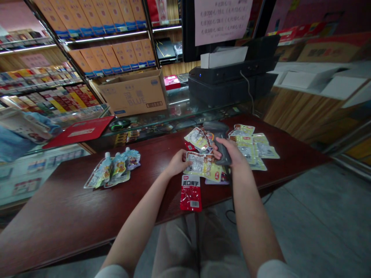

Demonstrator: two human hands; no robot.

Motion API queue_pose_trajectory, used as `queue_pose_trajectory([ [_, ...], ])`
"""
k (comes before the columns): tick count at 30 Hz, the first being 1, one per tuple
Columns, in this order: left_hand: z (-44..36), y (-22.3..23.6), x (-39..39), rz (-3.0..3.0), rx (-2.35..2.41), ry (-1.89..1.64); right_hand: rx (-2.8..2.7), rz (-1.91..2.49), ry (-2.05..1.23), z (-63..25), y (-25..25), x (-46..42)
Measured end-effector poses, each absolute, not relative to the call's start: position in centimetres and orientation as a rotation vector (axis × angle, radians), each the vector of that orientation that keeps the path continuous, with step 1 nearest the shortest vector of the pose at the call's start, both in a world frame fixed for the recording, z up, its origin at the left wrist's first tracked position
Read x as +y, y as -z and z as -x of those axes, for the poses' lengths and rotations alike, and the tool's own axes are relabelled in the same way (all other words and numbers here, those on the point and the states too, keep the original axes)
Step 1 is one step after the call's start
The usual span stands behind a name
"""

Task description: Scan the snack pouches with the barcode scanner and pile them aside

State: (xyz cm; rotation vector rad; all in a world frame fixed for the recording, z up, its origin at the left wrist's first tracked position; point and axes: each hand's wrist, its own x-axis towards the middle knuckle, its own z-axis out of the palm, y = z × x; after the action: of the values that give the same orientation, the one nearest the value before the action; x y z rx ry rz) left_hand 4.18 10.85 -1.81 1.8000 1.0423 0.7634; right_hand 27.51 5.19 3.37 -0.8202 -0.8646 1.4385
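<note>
My right hand [230,151] is closed round the handle of a dark barcode scanner [218,133], whose head points away over the dark red counter [72,208]. My left hand [177,162] pinches the left edge of a yellow and white snack packet [203,165] lying flat on the counter just below the scanner. A red packet [190,193] lies at the counter's near edge below that packet. More yellow and white packets are spread behind the scanner [198,138] and to its right [255,144].
Several spouted drink pouches [114,169] lie at the counter's left. Behind it is a glass case with a cardboard box [135,92], a red mat [82,131], a mouse [120,124] and a black printer [232,75]. Shelves of boxed goods line the back left.
</note>
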Motion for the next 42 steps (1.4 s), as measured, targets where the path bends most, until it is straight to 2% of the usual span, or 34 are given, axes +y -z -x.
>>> queue_pose_trajectory([
  [6, -3.4, 2.7, 12.4, -1.561, 1.050, -0.916, -0.860, 0.819, -1.446, -27.6, -3.5, 5.1],
  [12, -2.6, 1.5, 12.9, -1.496, 1.074, -1.159, -0.863, 0.825, -1.443, -27.5, -3.5, 5.1],
  [28, -1.6, -1.1, 11.8, -0.865, 0.949, -1.213, -0.895, 0.889, -1.475, -26.3, -3.9, 4.7],
  [42, 1.0, -0.7, 13.8, -0.992, 0.895, -1.593, -1.048, 0.929, -1.468, -25.1, -4.1, 4.3],
])
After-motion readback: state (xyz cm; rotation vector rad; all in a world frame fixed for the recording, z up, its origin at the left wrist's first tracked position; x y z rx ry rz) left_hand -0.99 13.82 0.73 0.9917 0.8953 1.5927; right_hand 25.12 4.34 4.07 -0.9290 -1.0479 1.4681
